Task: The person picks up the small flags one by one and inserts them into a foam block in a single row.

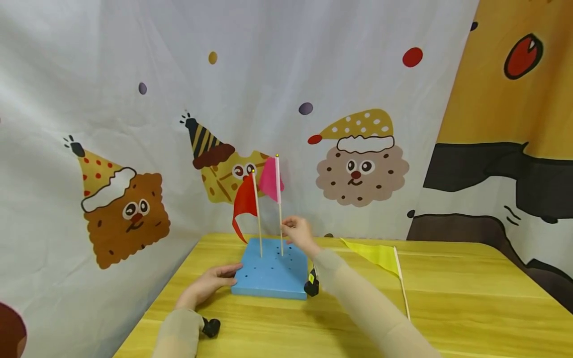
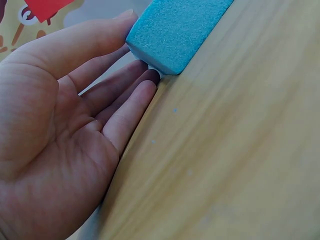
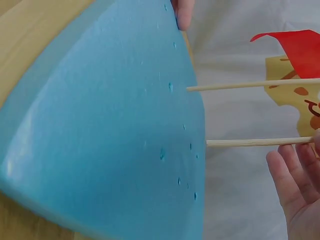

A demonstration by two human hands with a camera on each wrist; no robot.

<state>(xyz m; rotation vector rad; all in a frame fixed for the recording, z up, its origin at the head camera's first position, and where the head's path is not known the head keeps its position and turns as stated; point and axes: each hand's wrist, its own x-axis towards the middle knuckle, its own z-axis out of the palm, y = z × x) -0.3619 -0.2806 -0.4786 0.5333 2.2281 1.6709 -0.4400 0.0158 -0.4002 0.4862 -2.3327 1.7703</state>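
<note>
My right hand pinches the wooden stick of a pink flag partway up. The stick stands nearly upright, its lower end at the top of a blue foam block dotted with small holes. Left of it, a red flag stands in the same block by its own stick, leaning slightly. In the right wrist view, both the pink flag's stick and the red flag's stick meet the block's surface. My left hand rests against the block's left side, thumb at the top edge and fingers extended.
A yellow flag lies on the wooden table to the right, beyond my right forearm. Behind the table hangs a pale curtain printed with cartoon biscuits. Each wrist carries a small black camera.
</note>
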